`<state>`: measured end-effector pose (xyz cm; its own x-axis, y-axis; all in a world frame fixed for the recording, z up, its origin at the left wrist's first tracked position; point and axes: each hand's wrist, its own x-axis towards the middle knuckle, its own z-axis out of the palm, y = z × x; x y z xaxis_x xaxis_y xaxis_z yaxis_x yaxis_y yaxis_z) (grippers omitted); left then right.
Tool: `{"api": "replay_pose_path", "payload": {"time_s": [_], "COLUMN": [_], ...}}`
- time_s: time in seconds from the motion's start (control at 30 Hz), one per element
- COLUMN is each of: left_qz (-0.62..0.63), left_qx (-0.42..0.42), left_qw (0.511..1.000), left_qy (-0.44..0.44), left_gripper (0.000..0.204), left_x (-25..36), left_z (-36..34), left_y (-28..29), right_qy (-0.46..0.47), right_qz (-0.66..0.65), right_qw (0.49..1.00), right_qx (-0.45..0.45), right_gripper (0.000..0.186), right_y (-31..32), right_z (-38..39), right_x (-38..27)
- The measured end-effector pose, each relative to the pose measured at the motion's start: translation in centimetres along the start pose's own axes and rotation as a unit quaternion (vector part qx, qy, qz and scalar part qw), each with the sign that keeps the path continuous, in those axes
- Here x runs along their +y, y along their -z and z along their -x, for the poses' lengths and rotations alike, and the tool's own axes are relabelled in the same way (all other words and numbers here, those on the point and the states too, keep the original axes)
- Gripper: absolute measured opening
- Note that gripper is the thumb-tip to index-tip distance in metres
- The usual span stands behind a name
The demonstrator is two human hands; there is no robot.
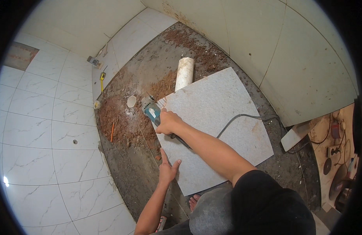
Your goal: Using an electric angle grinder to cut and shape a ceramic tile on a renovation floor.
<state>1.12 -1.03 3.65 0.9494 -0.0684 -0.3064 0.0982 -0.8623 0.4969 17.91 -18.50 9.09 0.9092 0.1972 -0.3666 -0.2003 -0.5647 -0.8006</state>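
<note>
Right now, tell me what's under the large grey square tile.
A white cylindrical pipe shows just beyond the tile; whether it continues underneath is hidden, everything there being covered.

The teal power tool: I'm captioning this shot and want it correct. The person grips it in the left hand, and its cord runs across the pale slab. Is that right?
Not quite: the head view shows the teal power tool in the right hand, not the left hand. Its cord does run across the pale slab.

bright, mostly even light; a small white glare (6,181) on the marble-patterned tiles (73,135); joints (52,131) bow toward the blackened fisheye rim
</note>
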Motion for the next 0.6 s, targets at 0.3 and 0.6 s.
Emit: {"api": "replay_pose_path", "payload": {"time_s": [0.3,0.6], "left_qz": [-0.015,-0.011], "left_qx": [0.006,-0.009], "left_qw": [1.000,1.000], "left_qy": [-0.010,0.012], "left_gripper": [0.109,0.109], "left_x": [0.1,0.6], "left_z": [0.1,0.2], "left_y": [0.0,0.2], "right_qy": [0.004,-0.012], "right_qz": [-0.014,-0.015], "right_qw": [1.000,1.000], "right_qx": [0.000,-0.012], "right_gripper": [0.088,0.090], "right_y": [-0.1,-0.2], "right_z": [-0.7,-1.6], "right_x": [-0.1,-0.3]}}
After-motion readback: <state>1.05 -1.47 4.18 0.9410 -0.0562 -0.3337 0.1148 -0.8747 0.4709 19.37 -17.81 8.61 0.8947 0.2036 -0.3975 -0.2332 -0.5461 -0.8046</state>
